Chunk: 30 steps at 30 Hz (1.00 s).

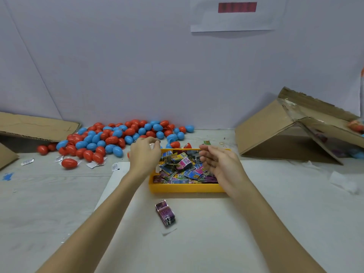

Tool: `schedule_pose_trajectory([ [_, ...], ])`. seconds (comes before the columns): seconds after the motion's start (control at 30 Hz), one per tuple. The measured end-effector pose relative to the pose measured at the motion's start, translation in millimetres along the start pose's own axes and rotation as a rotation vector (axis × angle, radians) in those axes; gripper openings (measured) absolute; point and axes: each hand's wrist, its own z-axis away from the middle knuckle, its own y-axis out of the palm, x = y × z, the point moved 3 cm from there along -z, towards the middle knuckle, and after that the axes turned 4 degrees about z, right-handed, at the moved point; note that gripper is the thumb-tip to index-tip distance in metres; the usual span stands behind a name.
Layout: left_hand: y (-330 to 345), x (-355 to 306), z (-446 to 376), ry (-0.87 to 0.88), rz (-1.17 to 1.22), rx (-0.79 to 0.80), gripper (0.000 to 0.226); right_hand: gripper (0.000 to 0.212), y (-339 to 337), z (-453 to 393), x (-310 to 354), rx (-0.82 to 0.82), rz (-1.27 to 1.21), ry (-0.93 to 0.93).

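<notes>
There is one yellow tray (187, 189) and one white sheet (197, 243). The small printed packets (183, 164) in the heap overlap too much to count. One purple packet (166, 213) lies alone. Red eggs (112, 139) and blue eggs (91, 146) together number several dozen, roughly half each. There are two cardboard boxes, a left box (35, 125) and a right box (275, 131). There is one green card (207, 142). Two hands show, the left hand (144, 154) and the right hand (218, 164).

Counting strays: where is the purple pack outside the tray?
Head view, near centre: the purple pack lies on the white sheet, close in front of the yellow tray, by its left half.
</notes>
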Motion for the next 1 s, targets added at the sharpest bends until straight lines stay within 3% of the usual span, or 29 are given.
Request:
schedule_pose_trajectory([
  [0.07, 3.5, -7.3, -28.2, 0.032, -0.115, 0.096, 0.032, 0.024, 0.7, 0.1, -1.0, 0.000, 0.009, 0.001],
  [0.17, 12.7, -4.5, -49.3, -0.049, -0.264, 0.418, 0.037, 0.025, 0.6, -0.9, -1.5, -0.001, 0.034, 0.004],
  [0.23, 16.8, 3.4, -53.1, -0.087, -0.293, 0.512, 0.033, 0.025, 1.3, -2.0, -1.0, 0.005, 0.052, 0.009],
  [0.33, 17.0, 14.5, -55.2, -0.124, -0.142, 0.457, 0.021, 0.026, 2.2, -1.9, -0.8, 0.005, 0.074, 0.015],
  [0.5, -1.6, 32.5, -50.0, -0.122, 0.058, 0.143, 0.013, 0.026, 1.8, -0.5, -0.8, 0.008, 0.076, 0.014],
  [0.67, -3.7, 30.6, -34.2, 0.044, -0.068, 0.396, 0.031, 0.026, 3.4, 1.1, -0.5, -0.007, 0.075, 0.008],
  [0.77, 1.3, 23.2, -34.8, 0.050, -0.141, 0.481, 0.041, 0.026, 3.8, 2.1, 0.3, -0.016, 0.068, 0.012],
  [0.87, 6.2, 17.6, -39.5, 0.088, -0.235, 0.428, 0.040, 0.026, 3.6, 2.8, 0.6, -0.010, 0.049, 0.011],
  [1.0, -3.3, 8.3, -35.9, 0.168, -0.142, 0.152, 0.035, 0.026, 2.9, 1.8, 0.0, 0.005, 0.037, -0.002],
])
